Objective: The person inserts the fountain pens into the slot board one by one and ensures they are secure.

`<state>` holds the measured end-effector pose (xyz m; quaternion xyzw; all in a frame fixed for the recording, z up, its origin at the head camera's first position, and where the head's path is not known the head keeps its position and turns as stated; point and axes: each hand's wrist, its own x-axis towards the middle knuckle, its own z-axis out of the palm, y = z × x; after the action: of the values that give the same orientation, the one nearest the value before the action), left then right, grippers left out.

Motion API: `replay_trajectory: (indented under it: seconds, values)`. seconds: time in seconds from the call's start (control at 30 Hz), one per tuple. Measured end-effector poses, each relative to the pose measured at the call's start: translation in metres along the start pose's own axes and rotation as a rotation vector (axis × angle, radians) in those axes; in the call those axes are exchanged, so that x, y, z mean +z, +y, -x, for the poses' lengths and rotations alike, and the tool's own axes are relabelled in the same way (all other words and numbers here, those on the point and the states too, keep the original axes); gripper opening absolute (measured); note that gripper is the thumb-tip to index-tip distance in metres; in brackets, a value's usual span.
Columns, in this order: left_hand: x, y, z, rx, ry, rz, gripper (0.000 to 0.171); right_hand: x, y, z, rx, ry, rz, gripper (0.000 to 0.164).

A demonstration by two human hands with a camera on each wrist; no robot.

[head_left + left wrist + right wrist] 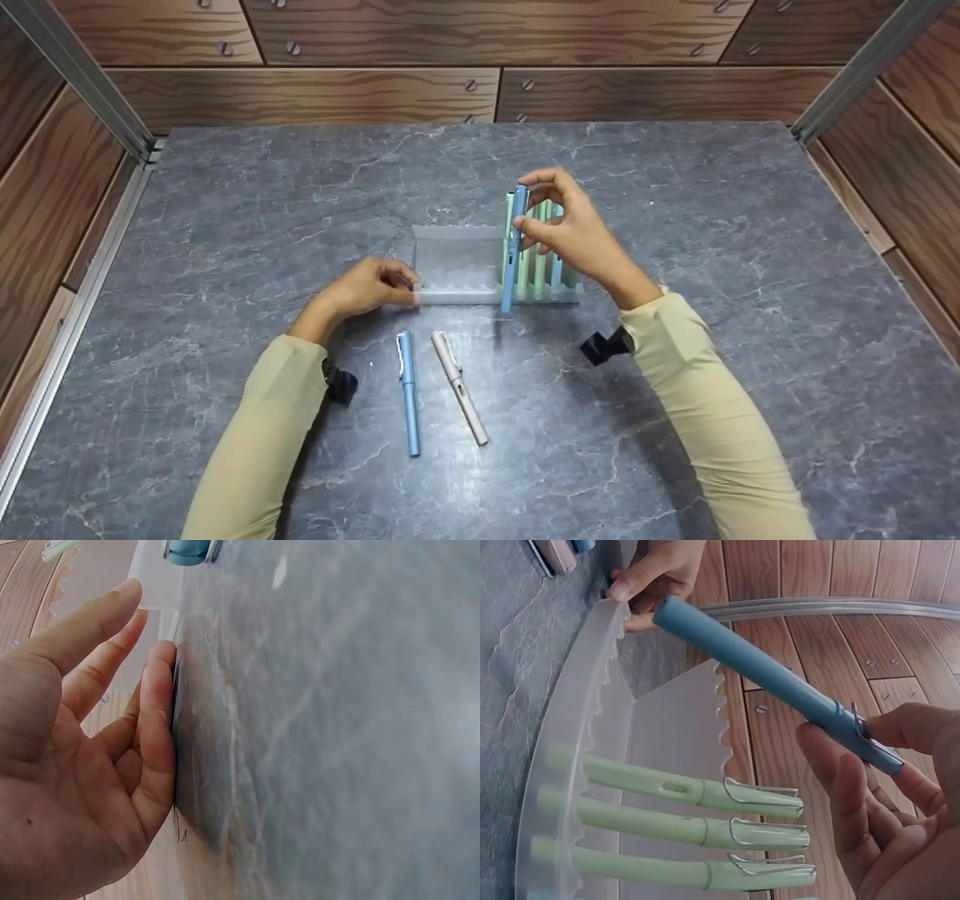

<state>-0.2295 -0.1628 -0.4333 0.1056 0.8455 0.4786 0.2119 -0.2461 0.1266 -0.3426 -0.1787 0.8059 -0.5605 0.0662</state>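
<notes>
My right hand [574,229] holds a capped blue pen [509,281] between thumb and fingers near its clip end. It hangs over the front of a translucent pen rack [459,297], tilted and apart from it in the right wrist view. At the rack's left end, my left hand [366,287] pinches the corner between thumb and fingers. Several light green pens [667,830] lie side by side in the rack's scalloped notches towards its right end. A light blue pen [556,259] also sits there, partly hidden behind my right hand.
On the grey marbled table [225,225], nearer the body, lie another blue pen [409,401] and a pale grey-pink pen [465,397]. Wood-patterned panels [375,94] and metal rails [82,75] border the table.
</notes>
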Motion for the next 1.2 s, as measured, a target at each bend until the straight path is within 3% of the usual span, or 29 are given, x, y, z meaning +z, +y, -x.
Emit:
replay_trajectory:
  seconds: [0.4, 0.63, 0.87, 1.2]
  values:
    - [0.000, 0.000, -0.001, -0.009, -0.001, 0.006, 0.026, 0.007, 0.006, -0.009, -0.018, 0.035, 0.025, 0.045]
    - [0.000, -0.001, 0.000, 0.024, -0.003, 0.016, 0.027, 0.013, 0.011, -0.013, -0.038, 0.072, 0.068, 0.041]
    - [0.001, -0.001, -0.001, 0.024, 0.001, 0.019, 0.025, 0.014, 0.015, -0.014, -0.021, 0.059, 0.108, 0.036]
    - [0.000, 0.001, 0.001, 0.017, 0.002, 0.014, 0.026, 0.015, 0.016, -0.016, -0.018, 0.066, 0.071, 0.036]
